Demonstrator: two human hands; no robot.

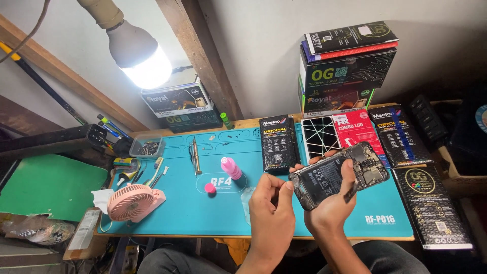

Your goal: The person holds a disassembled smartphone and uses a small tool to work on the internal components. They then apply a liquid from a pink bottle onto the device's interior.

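A person seated at a repair bench holds an opened smartphone (339, 175) above the right half of a teal silicone work mat (177, 208), its back cover off so the black battery and the circuit board near the top end are exposed. The right hand (332, 205) cradles the phone from below, fingers wrapped round its far edge and thumb across the battery, clamped on the body; a thin dark tool — too small to identify — juts from that hand near the phone's lower right side. The left hand (271, 200) is at the phone's lower left corner, fingers curled together with the fingertips touching the frame.

On the mat, well left of the hands, stand a pink squeeze bottle (231, 168) and, just beside it, its pink cap (209, 187). A metal screwdriver (195, 156) lies farther left, and a small pink desk fan (133, 202) rests at the mat's left edge. A clear plastic tray (146, 147) of small parts sits at the back left corner.

Flat boxed replacement parts (278, 142) line the rear of the mat and spill along the right side, with more cartons stacked (345, 66) against the wall. A bare lit bulb (139, 57) hangs overhead at upper left.
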